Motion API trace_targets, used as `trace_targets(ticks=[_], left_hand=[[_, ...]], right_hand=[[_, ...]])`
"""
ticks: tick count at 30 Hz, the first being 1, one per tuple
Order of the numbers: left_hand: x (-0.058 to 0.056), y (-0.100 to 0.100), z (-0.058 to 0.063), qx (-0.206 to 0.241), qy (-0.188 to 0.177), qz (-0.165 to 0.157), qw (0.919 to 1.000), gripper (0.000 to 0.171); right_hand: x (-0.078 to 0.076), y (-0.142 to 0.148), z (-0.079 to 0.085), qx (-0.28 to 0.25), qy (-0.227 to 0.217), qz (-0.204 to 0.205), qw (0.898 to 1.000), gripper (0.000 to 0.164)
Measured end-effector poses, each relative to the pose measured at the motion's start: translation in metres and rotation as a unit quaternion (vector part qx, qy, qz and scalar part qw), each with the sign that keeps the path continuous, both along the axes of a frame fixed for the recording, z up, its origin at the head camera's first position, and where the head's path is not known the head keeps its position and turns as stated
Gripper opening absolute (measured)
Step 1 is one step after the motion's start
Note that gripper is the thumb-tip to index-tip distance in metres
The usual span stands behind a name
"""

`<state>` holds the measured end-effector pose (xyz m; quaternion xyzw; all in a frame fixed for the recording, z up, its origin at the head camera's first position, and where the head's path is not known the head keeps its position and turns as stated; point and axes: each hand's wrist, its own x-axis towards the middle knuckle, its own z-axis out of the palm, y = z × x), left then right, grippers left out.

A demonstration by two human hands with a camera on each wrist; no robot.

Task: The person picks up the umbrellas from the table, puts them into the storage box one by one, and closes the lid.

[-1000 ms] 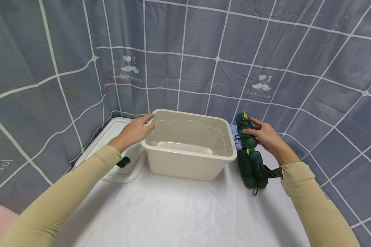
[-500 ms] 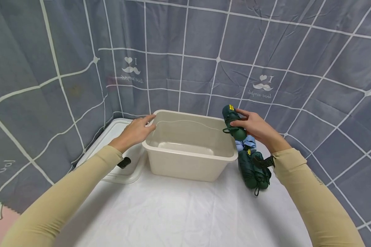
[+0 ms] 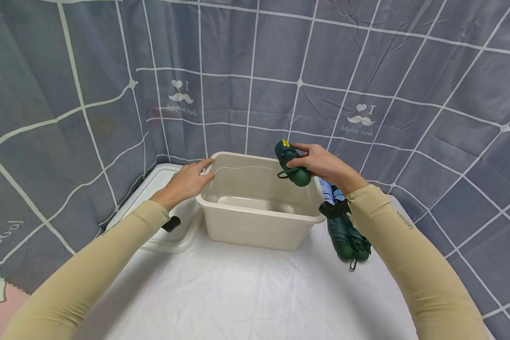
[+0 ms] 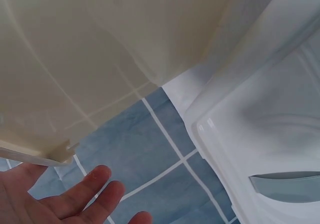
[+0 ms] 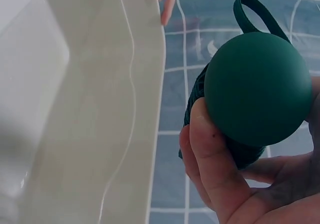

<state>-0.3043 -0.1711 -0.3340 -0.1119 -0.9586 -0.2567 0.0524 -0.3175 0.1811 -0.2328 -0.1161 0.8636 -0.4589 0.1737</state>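
My right hand (image 3: 320, 163) holds a folded dark green compact umbrella (image 3: 285, 157) above the right part of a beige plastic storage box (image 3: 248, 231). The umbrella is tilted, with a yellow label at its far end. Its round green handle cap (image 5: 257, 88) and strap loop face the right wrist camera, and the fingers curl round the body. My left hand (image 3: 184, 182) rests at the box's left rim, fingers fairly straight; in the left wrist view several fingers (image 4: 87, 191) extend outside the rim. The visible part of the box's inside holds nothing.
Two more green folded umbrellas (image 3: 342, 241) lie right of the box, partly behind the right wrist strap. Light blue folded items (image 3: 326, 189) lie beyond them, partly hidden. A white lid (image 3: 161, 177) lies left of the box. Grey checked curtains (image 3: 272, 104) surround the white tabletop (image 3: 246, 288).
My right hand has carried the green umbrella leftward, from beside the box to over it, uncovering and then partly covering the light blue items. The left hand has stayed at the rim.
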Motion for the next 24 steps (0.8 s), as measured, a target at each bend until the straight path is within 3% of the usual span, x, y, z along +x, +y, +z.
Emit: trace_targets(ticks=[10, 24], left_hand=[[-0.002, 0.001, -0.001, 0.000, -0.001, -0.001, 1.0000, 0.060], [0.001, -0.001, 0.000, -0.004, 0.000, 0.006, 1.0000, 0.060]], right_hand=[[-0.002, -0.038, 0.002, -0.004, -0.038, 0.034, 0.999, 0.083], [-0.015, -0.091, -0.010, 0.029, -0.084, 0.092, 0.992, 0.077]])
